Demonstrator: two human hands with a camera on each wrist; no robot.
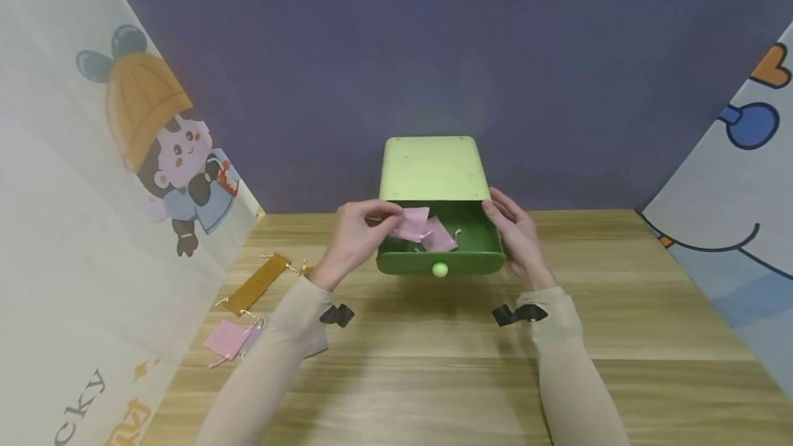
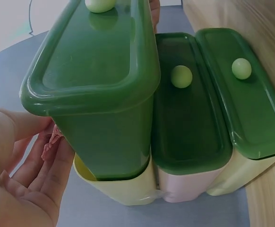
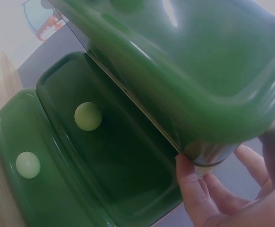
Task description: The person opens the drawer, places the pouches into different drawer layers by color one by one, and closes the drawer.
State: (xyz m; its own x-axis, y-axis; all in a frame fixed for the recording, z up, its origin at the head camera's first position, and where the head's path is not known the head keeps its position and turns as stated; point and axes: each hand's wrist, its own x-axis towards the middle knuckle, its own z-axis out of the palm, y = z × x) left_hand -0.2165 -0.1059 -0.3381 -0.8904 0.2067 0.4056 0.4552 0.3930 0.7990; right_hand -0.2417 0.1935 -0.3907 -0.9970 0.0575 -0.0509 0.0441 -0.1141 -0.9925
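Note:
Over the left side of a pulled-out green drawer (image 1: 439, 263), my left hand (image 1: 362, 232) pinches a pink drawstring pouch (image 1: 411, 224) between thumb and fingertips. Another pink pouch (image 1: 438, 236) lies inside the drawer, partly overlapped by the held one. The drawer is the top one of a small cabinet (image 1: 434, 167) with a pale yellow-green top. My right hand (image 1: 520, 239) rests along the cabinet's right side, its thumb at the drawer's edge and its fingers extended along the outside. In the left wrist view, only a crumpled pink bit (image 2: 52, 143) of the pouch shows.
Two lower drawers with round knobs, a middle one (image 2: 194, 113) and a bottom one (image 2: 251, 104), are closed. On the wooden table (image 1: 434, 391) at left lie a mustard pouch (image 1: 257, 284), a pink pouch (image 1: 227, 339) and greyish pouches (image 1: 317, 344). A dark wall (image 1: 434, 54) stands behind.

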